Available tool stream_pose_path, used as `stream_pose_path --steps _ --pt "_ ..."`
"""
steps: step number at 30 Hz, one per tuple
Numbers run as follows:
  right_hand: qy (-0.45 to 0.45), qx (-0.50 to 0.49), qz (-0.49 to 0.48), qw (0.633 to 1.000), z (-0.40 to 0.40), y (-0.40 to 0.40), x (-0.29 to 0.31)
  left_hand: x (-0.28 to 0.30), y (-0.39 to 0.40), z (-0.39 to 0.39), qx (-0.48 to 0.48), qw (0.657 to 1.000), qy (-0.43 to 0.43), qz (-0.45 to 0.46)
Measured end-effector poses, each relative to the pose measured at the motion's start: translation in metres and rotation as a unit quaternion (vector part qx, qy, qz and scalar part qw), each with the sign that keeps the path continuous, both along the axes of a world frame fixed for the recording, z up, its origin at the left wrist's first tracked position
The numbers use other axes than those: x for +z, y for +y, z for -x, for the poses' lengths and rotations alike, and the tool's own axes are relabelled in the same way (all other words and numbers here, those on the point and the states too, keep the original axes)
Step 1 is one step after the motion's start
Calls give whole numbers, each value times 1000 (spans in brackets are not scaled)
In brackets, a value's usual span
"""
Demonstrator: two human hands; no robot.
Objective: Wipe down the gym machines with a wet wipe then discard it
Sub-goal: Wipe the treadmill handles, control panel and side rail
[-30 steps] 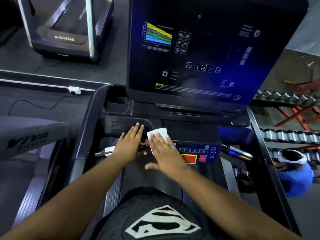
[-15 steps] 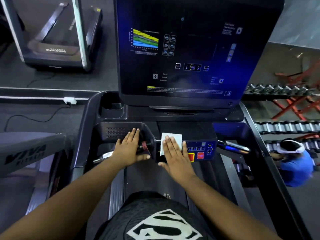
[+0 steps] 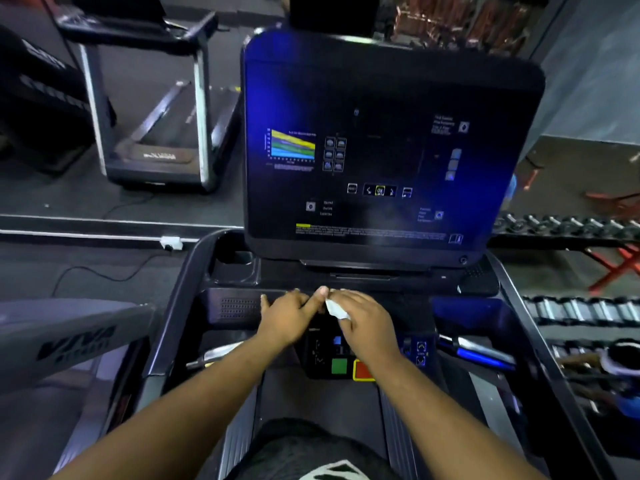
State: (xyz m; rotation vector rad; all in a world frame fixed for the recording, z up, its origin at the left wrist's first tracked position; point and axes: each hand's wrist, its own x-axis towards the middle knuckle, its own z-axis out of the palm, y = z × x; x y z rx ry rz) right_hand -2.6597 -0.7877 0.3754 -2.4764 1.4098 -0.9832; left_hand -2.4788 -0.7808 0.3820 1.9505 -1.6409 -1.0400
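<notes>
— Pressing the crumpled white wet wipe [image 3: 335, 309] under the right hand [image 3: 363, 318], fingers seemingly curled round it; blurred. Left hand [image 3: 285, 317] flat alongside, touching.

— Bunched up now, flat a moment ago, and slid further up the black treadmill console [image 3: 239, 306]. Wiping unfinished; discarding not yet due.

A second treadmill [image 3: 162, 133] stands on the dark gym floor [image 3: 52, 195] at upper left, a white power socket [image 3: 171, 242] and its black cable [image 3: 104, 271] lying along a floor strip nearby. Racks of dumbbells [image 3: 568, 225] on red frames [image 3: 613, 268] line the right side, where another person in a blue shirt [image 3: 623, 407] and white headband [image 3: 613, 365] is partly visible.
</notes>
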Motion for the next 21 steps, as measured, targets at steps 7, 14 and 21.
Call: stream_pose_path --steps 7,14,21 --pt "-33 83 -44 995 14 -36 29 48 -31 22 73 926 371 0" --pt "-202 125 -182 954 25 -79 46 72 -55 25 158 901 401 45" --pt "-319 105 -374 864 -18 -124 99 112 -80 -7 158 911 343 168"
